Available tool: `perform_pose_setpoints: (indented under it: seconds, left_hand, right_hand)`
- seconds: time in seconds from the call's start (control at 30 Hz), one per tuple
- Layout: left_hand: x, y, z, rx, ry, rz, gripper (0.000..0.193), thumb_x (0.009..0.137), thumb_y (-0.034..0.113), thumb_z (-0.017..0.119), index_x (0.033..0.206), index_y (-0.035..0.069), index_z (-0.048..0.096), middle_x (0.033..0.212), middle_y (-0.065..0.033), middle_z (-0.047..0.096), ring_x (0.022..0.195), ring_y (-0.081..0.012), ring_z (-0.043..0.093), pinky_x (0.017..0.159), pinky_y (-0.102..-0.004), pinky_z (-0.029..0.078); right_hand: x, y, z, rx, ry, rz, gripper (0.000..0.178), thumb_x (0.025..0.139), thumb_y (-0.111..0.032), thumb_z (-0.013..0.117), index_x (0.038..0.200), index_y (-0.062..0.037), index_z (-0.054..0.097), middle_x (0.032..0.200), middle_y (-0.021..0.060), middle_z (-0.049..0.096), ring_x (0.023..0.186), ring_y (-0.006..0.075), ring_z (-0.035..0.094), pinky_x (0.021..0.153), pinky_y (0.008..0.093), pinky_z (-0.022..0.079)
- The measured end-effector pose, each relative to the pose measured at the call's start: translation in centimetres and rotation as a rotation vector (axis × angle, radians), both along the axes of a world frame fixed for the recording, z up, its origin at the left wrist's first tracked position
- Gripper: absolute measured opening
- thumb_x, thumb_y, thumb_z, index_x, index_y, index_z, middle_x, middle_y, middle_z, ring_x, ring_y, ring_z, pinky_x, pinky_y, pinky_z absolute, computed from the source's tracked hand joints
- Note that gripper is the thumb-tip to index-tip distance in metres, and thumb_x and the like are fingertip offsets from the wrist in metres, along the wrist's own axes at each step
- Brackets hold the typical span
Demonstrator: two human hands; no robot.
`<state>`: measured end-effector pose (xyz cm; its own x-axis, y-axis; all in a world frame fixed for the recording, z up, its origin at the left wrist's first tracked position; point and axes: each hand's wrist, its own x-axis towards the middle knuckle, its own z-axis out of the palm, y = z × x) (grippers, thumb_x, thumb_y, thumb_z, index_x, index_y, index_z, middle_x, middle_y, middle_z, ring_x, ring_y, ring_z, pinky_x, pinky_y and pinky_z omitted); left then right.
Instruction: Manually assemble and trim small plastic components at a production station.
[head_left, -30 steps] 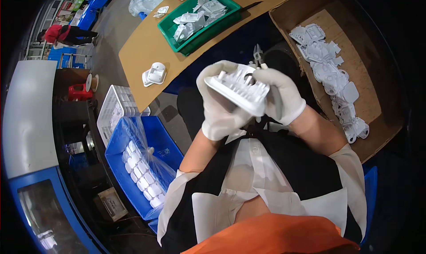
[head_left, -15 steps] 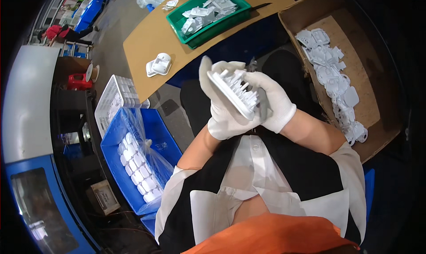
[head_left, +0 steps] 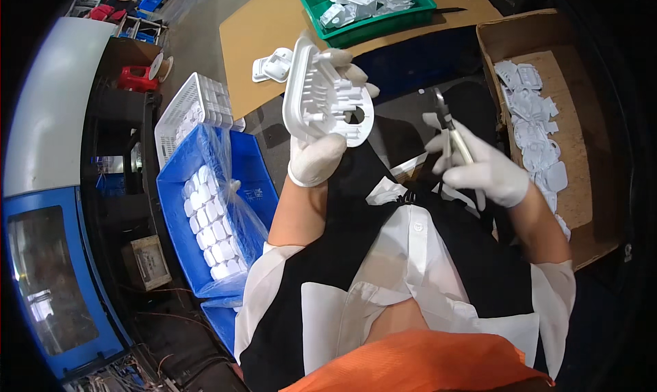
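Observation:
My left hand point(head_left: 318, 161), in a white glove, grips a white moulded plastic housing point(head_left: 318, 101) and holds it up on edge. Its inner side, with rows of pegs and a round hole in the lower end, is turned to the right. To the right and apart from it, my gloved right hand point(head_left: 491, 172) is closed around a pair of nippers point(head_left: 457, 140), jaws pointing away from me. Two white plastic covers point(head_left: 276, 65) lie on the tan table behind the housing.
A green bin point(head_left: 356, 22) of white parts stands on the tan table point(head_left: 250, 33). At right is a cardboard box point(head_left: 575, 118) with more white parts. On the left are a blue crate point(head_left: 253, 163) of stacked white pieces, a white basket point(head_left: 213, 94) and a blue-framed machine point(head_left: 61, 269).
My hands have moved apart. The left has raised and turned the housing upright; the right has drawn away to the right with the nippers. The view has shifted, moving the table up and right.

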<state>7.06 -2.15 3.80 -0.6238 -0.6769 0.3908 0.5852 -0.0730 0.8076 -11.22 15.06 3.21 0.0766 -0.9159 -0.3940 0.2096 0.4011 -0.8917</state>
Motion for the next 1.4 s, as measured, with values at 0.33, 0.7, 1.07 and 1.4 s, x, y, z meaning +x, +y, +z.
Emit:
perform_pose_setpoints:
  seconds: [0.33, 0.7, 1.07, 1.4]
  left_hand:
    - [-0.7, 0.2, 0.0, -0.008, -0.082, -0.044, 0.105, 0.058, 0.021, 0.074, 0.149, 0.009, 0.021, 0.121, -0.0064, 0.046, 0.102, -0.0199, 0.054, 0.091, -0.035, 0.049]
    - [-0.9, 1.5, 0.8, -0.184, -0.23, 0.084, 0.103, 0.063, 0.032, 0.07, 0.149, 0.005, 0.02, 0.118, -0.0099, 0.045, 0.098, -0.0177, 0.053, 0.088, -0.0324, 0.047]
    - [-0.8, 0.4, -1.1, -0.243, -0.313, 0.089, 0.098, 0.06, 0.022, 0.069, 0.146, 0.001, 0.026, 0.115, -0.0096, 0.044, 0.091, -0.0181, 0.05, 0.085, -0.0314, 0.045]
    - [-0.6, 0.6, -4.7, -0.389, -0.409, 0.018, 0.093, 0.05, -0.001, 0.054, 0.14, 0.0, 0.031, 0.122, -0.0112, 0.039, 0.107, -0.0228, 0.047, 0.094, -0.0314, 0.04]
  right_hand:
    - [0.2, -1.2, 6.5, -0.657, 1.543, 0.008, 0.049, 0.07, -0.008, 0.072, 0.117, -0.0084, 0.063, 0.1, 0.0114, 0.061, 0.09, 0.0277, 0.058, 0.079, 0.038, 0.046]
    - [0.6, -2.2, 6.4, -0.668, 1.604, 0.102, 0.031, 0.075, -0.015, 0.071, 0.105, -0.011, 0.067, 0.082, 0.0062, 0.06, 0.075, 0.0234, 0.057, 0.067, 0.0358, 0.045]
    - [1.2, -2.8, 6.2, -0.564, 1.697, 0.275, 0.028, 0.078, -0.017, 0.065, 0.106, -0.0112, 0.061, 0.075, 0.0072, 0.055, 0.076, 0.0254, 0.058, 0.068, 0.0375, 0.047]
    - [0.6, -3.9, 3.3, -0.339, 1.544, 0.511, 0.032, 0.077, -0.014, 0.06, 0.108, -0.0083, 0.061, 0.077, 0.0127, 0.061, 0.071, 0.0304, 0.064, 0.065, 0.0409, 0.05]
